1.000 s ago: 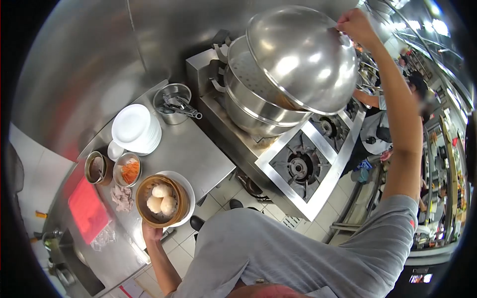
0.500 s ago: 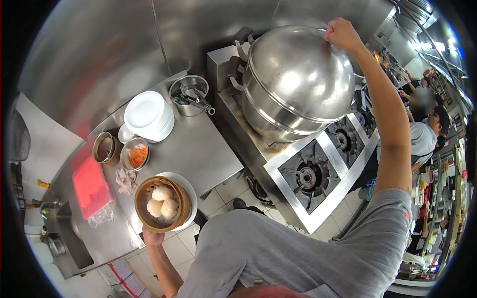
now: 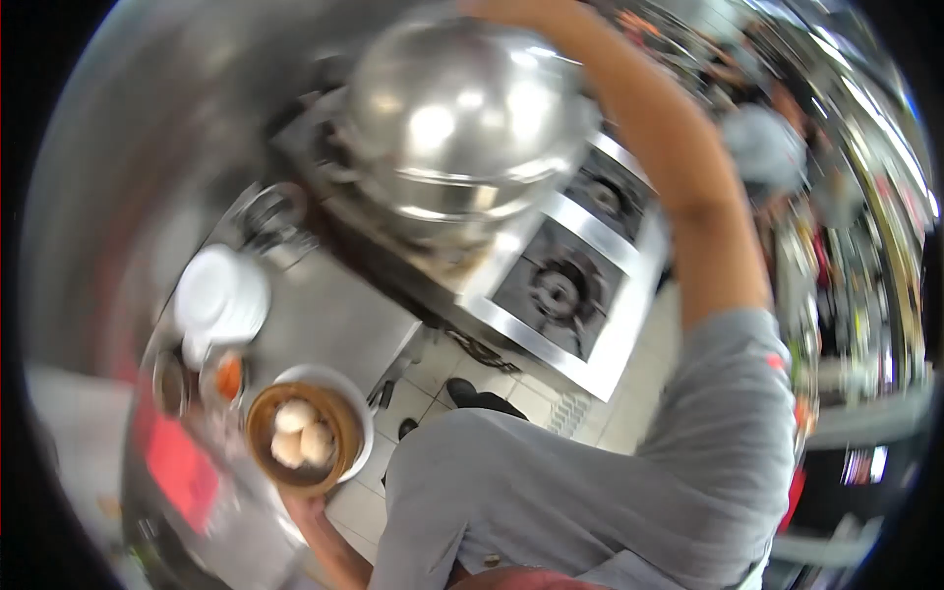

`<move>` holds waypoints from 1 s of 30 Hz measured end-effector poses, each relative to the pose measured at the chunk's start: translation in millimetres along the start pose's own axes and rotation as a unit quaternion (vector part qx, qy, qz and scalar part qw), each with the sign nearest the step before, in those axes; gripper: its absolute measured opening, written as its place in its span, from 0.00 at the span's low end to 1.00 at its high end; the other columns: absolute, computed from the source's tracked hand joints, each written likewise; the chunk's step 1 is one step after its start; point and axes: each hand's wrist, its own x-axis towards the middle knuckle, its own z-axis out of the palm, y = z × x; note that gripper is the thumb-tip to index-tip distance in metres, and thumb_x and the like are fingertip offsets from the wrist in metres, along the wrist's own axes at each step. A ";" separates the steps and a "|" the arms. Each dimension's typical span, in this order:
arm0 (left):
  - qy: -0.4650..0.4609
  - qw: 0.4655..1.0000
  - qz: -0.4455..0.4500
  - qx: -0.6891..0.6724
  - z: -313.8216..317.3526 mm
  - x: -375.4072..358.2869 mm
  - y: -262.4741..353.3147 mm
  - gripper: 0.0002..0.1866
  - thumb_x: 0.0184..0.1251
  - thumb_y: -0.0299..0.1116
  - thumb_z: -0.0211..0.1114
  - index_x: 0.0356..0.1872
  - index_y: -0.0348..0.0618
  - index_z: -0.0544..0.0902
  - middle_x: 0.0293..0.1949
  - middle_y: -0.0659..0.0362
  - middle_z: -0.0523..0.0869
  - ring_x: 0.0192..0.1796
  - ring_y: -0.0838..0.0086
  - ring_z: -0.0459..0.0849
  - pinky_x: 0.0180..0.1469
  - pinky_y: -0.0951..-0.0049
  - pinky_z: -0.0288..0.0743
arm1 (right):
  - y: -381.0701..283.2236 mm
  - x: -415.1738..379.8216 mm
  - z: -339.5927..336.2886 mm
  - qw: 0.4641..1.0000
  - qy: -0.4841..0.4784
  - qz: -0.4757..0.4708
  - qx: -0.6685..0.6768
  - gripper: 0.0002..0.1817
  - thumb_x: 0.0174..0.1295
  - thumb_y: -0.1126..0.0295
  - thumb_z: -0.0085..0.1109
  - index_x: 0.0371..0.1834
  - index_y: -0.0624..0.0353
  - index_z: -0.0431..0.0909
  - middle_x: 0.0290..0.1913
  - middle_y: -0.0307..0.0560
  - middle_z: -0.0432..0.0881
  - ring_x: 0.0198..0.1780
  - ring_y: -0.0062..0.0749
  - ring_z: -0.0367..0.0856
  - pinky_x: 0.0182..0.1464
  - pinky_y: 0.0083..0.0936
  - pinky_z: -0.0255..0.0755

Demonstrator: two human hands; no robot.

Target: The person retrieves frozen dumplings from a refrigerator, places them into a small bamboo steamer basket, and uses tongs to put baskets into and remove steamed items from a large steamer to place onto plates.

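Low on the left, my left hand (image 3: 303, 508) is closed on the near edge of a round bamboo steamer basket (image 3: 344, 438). Three pale, rounded buns (image 3: 291, 417) lie together inside it. A white plate (image 3: 364, 403) shows beneath and beyond the basket; its contact with my hand is hidden. My right arm reaches up to a large domed metal lid (image 3: 433, 98) on a big steel steamer pot (image 3: 442, 202). At the frame's top edge my right hand (image 3: 511, 8) is at the top of the lid, closed on it, its fingers partly cut off and blurred.
A gas burner (image 3: 559, 290) sits right of the pot. On the steel counter (image 3: 329, 305) stand stacked white plates (image 3: 221, 295), a bowl with orange shreds (image 3: 229, 378), a metal container with utensils (image 3: 275, 218) and a red board (image 3: 184, 472). Another person (image 3: 767, 147) stands at upper right.
My view has swung, so the pot, stove and counter sit further left, and the picture is blurred. My left hand still holds the basket; my right hand stays at the lid's top.
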 end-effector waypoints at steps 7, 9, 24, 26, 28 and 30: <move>-0.167 0.982 -0.092 0.001 -9.5 64.7 62.0 0.34 0.73 0.41 0.68 0.77 0.47 0.67 0.73 0.55 0.74 0.72 0.59 0.75 0.73 0.52 0.74 | -154.1 -225.9 -140.0 0.902 0.164 0.170 0.362 0.12 0.58 0.60 0.70 0.31 0.57 0.87 0.26 0.49 0.87 0.28 0.48 0.86 0.39 0.40 0.82; -0.272 0.950 -0.080 0.132 2.0 86.8 68.7 0.33 0.75 0.42 0.67 0.76 0.47 0.67 0.73 0.55 0.74 0.72 0.59 0.75 0.72 0.51 0.74 | -189.3 -310.7 -171.4 0.889 0.150 0.192 0.389 0.10 0.61 0.65 0.68 0.40 0.60 0.87 0.27 0.49 0.86 0.27 0.45 0.85 0.34 0.36 0.79; -0.569 0.716 -0.370 0.163 343.5 -127.2 -107.1 0.29 0.76 0.37 0.64 0.74 0.41 0.68 0.70 0.53 0.77 0.68 0.62 0.80 0.67 0.56 0.80 | -565.6 -1041.6 -262.9 0.373 -0.119 0.893 0.224 0.18 0.58 0.55 0.67 0.31 0.61 0.89 0.28 0.57 0.87 0.32 0.49 0.87 0.39 0.39 0.81; -0.630 0.671 -0.348 0.177 381.4 -184.1 -148.8 0.29 0.78 0.38 0.63 0.74 0.41 0.68 0.70 0.53 0.76 0.68 0.61 0.80 0.67 0.56 0.79 | -614.3 -1082.0 -289.7 0.275 -0.073 0.935 0.213 0.16 0.59 0.57 0.67 0.32 0.61 0.89 0.27 0.54 0.88 0.28 0.42 0.88 0.37 0.37 0.81; -0.638 0.641 -0.384 0.187 419.9 -238.3 -195.3 0.27 0.78 0.36 0.62 0.73 0.39 0.69 0.69 0.52 0.78 0.67 0.60 0.80 0.67 0.54 0.79 | -631.3 -1098.5 -318.7 0.173 -0.016 0.963 0.207 0.14 0.60 0.60 0.67 0.33 0.62 0.89 0.26 0.49 0.88 0.26 0.33 0.87 0.33 0.32 0.80; -0.645 0.621 -0.396 0.206 442.0 -281.4 -250.8 0.27 0.78 0.35 0.63 0.72 0.38 0.70 0.68 0.51 0.79 0.66 0.60 0.81 0.67 0.54 0.80 | -626.1 -1116.9 -352.9 0.115 0.035 0.973 0.195 0.11 0.61 0.65 0.67 0.35 0.62 0.89 0.26 0.44 0.88 0.24 0.23 0.85 0.28 0.25 0.78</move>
